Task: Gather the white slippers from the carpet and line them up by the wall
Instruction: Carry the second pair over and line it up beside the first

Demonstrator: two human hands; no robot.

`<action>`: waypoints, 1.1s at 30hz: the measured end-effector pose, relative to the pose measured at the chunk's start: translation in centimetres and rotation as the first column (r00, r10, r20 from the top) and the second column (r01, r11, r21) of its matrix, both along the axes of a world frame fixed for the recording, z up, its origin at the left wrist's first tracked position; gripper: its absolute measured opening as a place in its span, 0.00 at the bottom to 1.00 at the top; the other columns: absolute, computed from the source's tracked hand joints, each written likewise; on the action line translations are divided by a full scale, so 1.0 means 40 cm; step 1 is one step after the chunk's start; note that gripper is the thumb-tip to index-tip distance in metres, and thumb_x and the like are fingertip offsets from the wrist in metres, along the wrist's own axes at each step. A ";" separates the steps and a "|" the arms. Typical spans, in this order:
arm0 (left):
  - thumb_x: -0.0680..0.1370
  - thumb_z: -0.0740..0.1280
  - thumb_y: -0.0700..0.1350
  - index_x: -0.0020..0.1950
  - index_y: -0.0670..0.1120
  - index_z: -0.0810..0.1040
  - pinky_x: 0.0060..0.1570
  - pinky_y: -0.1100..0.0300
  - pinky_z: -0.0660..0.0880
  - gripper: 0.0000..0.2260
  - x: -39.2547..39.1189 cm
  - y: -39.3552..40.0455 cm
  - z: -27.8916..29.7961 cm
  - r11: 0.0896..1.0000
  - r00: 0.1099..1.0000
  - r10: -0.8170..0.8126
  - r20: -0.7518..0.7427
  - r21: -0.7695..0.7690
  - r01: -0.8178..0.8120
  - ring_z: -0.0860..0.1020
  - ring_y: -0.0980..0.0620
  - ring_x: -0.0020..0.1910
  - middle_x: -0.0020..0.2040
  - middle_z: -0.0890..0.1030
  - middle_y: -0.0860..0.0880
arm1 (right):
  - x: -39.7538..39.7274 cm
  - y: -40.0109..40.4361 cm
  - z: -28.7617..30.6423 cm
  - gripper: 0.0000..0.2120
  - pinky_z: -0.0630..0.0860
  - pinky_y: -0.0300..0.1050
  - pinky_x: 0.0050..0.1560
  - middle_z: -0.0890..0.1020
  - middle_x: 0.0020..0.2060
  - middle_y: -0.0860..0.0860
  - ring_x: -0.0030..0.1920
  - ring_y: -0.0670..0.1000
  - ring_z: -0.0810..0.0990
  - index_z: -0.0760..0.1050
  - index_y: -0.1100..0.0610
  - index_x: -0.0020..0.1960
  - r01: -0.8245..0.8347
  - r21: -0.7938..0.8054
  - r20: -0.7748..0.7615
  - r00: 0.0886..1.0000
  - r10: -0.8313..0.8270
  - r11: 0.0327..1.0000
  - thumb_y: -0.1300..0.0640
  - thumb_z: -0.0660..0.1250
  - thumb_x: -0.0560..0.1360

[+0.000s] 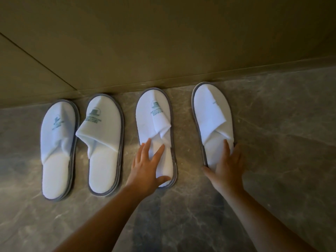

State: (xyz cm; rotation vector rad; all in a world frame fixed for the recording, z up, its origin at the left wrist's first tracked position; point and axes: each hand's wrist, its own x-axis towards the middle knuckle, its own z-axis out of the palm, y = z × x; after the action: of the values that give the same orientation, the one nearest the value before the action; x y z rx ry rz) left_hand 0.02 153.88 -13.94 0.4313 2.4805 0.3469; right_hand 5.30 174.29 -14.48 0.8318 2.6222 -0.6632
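Both forearms reach forward over the marble floor point(272, 124). Left hand point(148, 169), fingers spread, lies flat on the heel of the third slipper point(156, 128); right hand point(228, 165), likewise spread, presses the heel of the fourth slipper point(211, 113), gripping neither. Beyond the fingertips, the toes meet the wall point(163, 42). Left of the left hand lie two more slippers point(81, 142).

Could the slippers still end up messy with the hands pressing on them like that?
Maybe. The left hand lies flat on the third slipper, whose upper is already folded in, so pushing might crumple it more. The right hand rests on the last slipper, which tilts and sits further from the others; a nudge could widen that gap. The second slipper also has a flipped edge.
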 end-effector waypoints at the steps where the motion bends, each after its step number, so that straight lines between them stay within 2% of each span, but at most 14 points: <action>1: 0.69 0.66 0.60 0.72 0.56 0.42 0.72 0.43 0.49 0.41 0.000 -0.002 -0.001 1.000 1.000 -0.001 0.009 0.003 0.001 0.39 0.43 0.74 0.75 0.37 0.48 | -0.002 -0.004 0.000 0.48 0.59 0.59 0.68 0.50 0.73 0.62 0.71 0.62 0.54 0.43 0.53 0.72 -0.005 0.008 -0.003 1.000 0.005 1.000 0.45 0.71 0.65; 12: 0.70 0.65 0.58 0.72 0.55 0.42 0.72 0.44 0.48 0.40 -0.002 0.006 0.002 1.000 0.999 -0.011 0.031 -0.025 0.012 0.38 0.43 0.74 0.75 0.36 0.47 | -0.015 -0.052 -0.020 0.49 0.56 0.59 0.70 0.50 0.74 0.61 0.72 0.62 0.52 0.43 0.55 0.73 0.003 -0.016 -0.004 1.000 -0.003 1.000 0.46 0.72 0.64; 21: 0.69 0.65 0.59 0.72 0.55 0.42 0.72 0.44 0.48 0.40 -0.003 0.002 -0.005 1.000 0.999 -0.019 0.029 -0.023 0.019 0.38 0.42 0.74 0.75 0.36 0.48 | -0.009 -0.048 -0.022 0.50 0.57 0.60 0.69 0.51 0.73 0.62 0.72 0.63 0.53 0.43 0.56 0.72 0.036 -0.001 -0.013 0.999 -0.036 0.999 0.46 0.72 0.63; 30: 0.69 0.64 0.62 0.72 0.55 0.43 0.72 0.43 0.47 0.40 -0.002 0.001 0.005 0.999 1.000 0.008 0.005 -0.041 -0.008 0.40 0.43 0.74 0.75 0.37 0.47 | -0.011 -0.042 -0.007 0.50 0.57 0.60 0.70 0.51 0.74 0.61 0.72 0.62 0.52 0.43 0.54 0.72 0.014 -0.015 0.017 1.000 -0.014 1.000 0.41 0.70 0.64; 33: 0.70 0.61 0.63 0.72 0.55 0.46 0.72 0.45 0.48 0.36 -0.018 0.024 0.077 0.999 0.999 0.040 -0.022 0.000 -0.040 0.43 0.45 0.74 0.76 0.40 0.49 | -0.027 -0.048 0.056 0.43 0.63 0.54 0.69 0.58 0.72 0.59 0.71 0.59 0.59 0.52 0.55 0.71 -0.025 -0.046 -0.136 0.990 0.019 0.999 0.43 0.69 0.65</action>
State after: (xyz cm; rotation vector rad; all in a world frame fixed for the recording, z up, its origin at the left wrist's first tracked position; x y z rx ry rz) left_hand -0.71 154.83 -10.84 0.3876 2.5133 0.3593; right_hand 4.21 172.36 -12.23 0.7680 2.7203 -0.7992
